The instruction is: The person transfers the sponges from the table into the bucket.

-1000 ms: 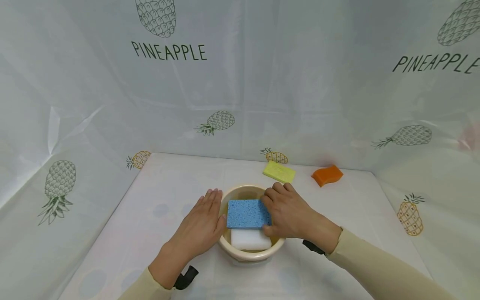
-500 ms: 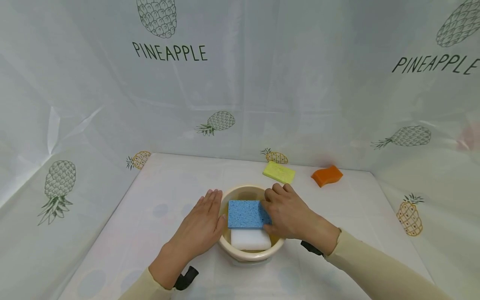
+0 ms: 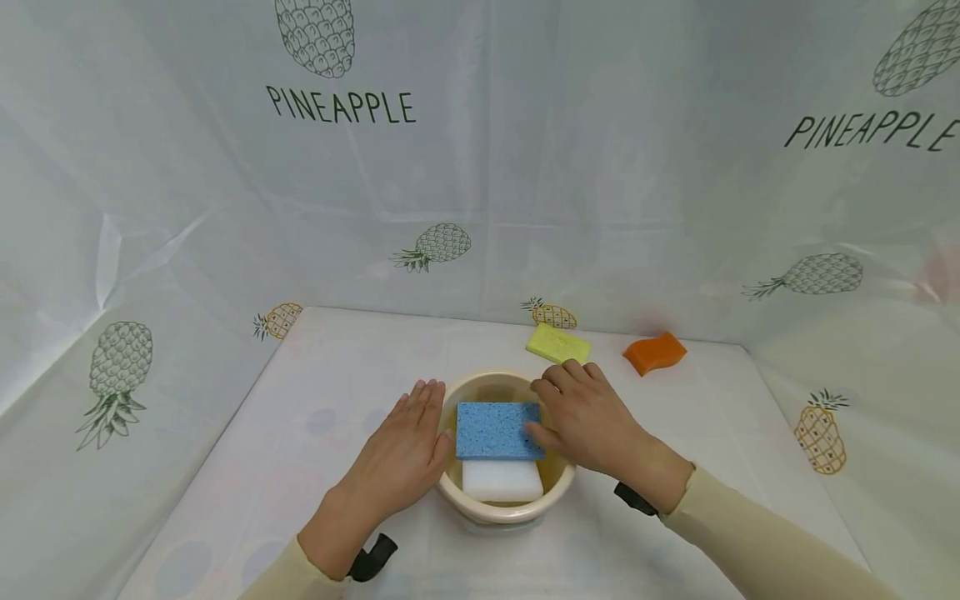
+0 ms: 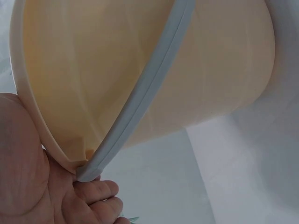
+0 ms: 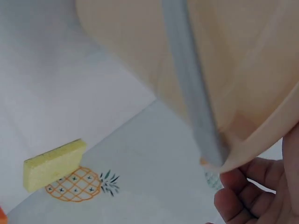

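Note:
A blue sponge [image 3: 491,431] lies flat in the cream bucket [image 3: 501,514], partly over a white sponge [image 3: 501,481]. My left hand [image 3: 401,450] rests against the bucket's left rim, its fingers straight and together. At the right rim is my right hand [image 3: 592,421], its thumb over the blue sponge's right end and its fingers loosely bent beyond the rim. The right wrist view has those fingers outside the bucket, just below the pivot of the grey handle [image 5: 189,79]. In the left wrist view, the left fingers lie beside the opposite handle pivot.
Behind the bucket a yellow sponge [image 3: 557,342] lies near the table's back edge. An orange wavy sponge [image 3: 655,353] sits to its right. A white sheet [image 3: 600,167] printed with pineapples rises as a wall behind and at both sides of the table.
My right hand has let go of the blue sponge's right end and shifted slightly right and away, its fingers loosening. The blue sponge stays in the bucket. My left hand has not moved.

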A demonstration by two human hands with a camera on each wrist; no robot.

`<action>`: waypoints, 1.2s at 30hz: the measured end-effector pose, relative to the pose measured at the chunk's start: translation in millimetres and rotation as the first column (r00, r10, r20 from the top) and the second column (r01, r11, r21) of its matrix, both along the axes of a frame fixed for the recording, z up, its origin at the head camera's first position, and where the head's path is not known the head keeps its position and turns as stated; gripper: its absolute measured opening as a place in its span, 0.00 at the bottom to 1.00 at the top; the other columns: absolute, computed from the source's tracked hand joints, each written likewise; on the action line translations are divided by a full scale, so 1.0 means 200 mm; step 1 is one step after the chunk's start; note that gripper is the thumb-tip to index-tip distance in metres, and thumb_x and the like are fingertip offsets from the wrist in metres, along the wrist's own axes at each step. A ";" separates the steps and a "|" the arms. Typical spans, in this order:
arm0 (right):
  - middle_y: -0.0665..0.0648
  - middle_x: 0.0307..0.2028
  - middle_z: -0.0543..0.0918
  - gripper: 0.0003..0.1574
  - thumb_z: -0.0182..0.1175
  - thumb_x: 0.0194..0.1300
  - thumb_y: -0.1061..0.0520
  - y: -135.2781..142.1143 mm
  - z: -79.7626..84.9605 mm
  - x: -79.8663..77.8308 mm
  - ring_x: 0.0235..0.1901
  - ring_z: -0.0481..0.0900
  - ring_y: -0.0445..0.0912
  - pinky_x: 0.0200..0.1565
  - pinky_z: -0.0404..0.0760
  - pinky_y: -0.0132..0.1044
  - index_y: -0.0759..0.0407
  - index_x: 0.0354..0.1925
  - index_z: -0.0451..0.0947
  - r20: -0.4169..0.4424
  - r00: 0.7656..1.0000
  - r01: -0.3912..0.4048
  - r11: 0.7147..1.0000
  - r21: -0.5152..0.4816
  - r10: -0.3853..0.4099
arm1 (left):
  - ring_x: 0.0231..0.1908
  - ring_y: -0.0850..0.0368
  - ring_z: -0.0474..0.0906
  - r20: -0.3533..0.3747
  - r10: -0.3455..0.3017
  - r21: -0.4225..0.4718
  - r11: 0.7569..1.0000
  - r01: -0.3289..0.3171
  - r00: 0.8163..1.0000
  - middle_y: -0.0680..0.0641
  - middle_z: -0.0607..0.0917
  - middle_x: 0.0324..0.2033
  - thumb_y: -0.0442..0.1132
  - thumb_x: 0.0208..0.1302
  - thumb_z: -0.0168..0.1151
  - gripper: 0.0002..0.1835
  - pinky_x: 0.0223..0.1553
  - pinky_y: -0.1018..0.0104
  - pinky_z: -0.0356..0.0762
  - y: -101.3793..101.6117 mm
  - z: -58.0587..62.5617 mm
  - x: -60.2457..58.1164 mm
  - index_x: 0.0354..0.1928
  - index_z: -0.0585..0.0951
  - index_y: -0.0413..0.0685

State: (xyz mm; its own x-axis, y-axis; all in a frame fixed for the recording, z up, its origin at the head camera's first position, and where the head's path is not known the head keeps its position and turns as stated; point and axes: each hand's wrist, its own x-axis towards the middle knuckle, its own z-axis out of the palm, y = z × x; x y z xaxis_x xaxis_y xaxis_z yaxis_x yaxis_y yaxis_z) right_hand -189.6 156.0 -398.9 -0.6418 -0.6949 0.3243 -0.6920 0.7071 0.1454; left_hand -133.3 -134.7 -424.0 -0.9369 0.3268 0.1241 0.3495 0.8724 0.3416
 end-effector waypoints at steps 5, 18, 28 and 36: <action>0.59 0.47 0.84 0.27 0.68 0.68 0.41 0.06 -0.02 -0.06 0.47 0.76 0.55 0.45 0.74 0.46 0.62 0.52 0.84 -0.080 0.996 0.038 0.996 -0.085 -0.045 | 0.82 0.40 0.53 0.003 0.004 0.007 1.000 -0.004 1.000 0.34 0.61 0.80 0.48 0.83 0.45 0.36 0.82 0.45 0.54 0.00 0.00 0.00 0.81 0.57 0.32; 0.70 0.49 0.83 0.34 0.72 0.64 0.46 0.24 -0.09 -0.25 0.49 0.78 0.65 0.44 0.78 0.56 0.70 0.56 0.78 -0.192 0.963 0.144 0.964 -0.221 -0.188 | 0.82 0.42 0.52 0.003 0.010 0.015 1.000 -0.010 1.000 0.34 0.61 0.80 0.48 0.83 0.45 0.36 0.82 0.46 0.54 0.00 0.00 0.01 0.81 0.57 0.33; 0.70 0.50 0.82 0.38 0.72 0.61 0.43 0.37 -0.18 -0.37 0.49 0.78 0.66 0.43 0.75 0.57 0.71 0.55 0.77 -0.215 0.938 0.242 0.957 -0.162 -0.273 | 0.82 0.42 0.54 -0.017 0.005 0.000 1.000 -0.005 1.000 0.35 0.62 0.80 0.49 0.83 0.45 0.35 0.82 0.46 0.55 -0.01 0.00 0.00 0.81 0.58 0.34; 0.69 0.50 0.80 0.38 0.72 0.62 0.42 0.42 -0.28 -0.45 0.50 0.76 0.66 0.47 0.74 0.59 0.71 0.53 0.74 -0.161 0.931 0.312 0.942 -0.123 -0.329 | 0.82 0.40 0.53 -0.004 -0.007 -0.008 1.000 0.006 1.000 0.34 0.62 0.80 0.49 0.83 0.44 0.35 0.81 0.45 0.55 -0.01 0.00 0.01 0.81 0.58 0.34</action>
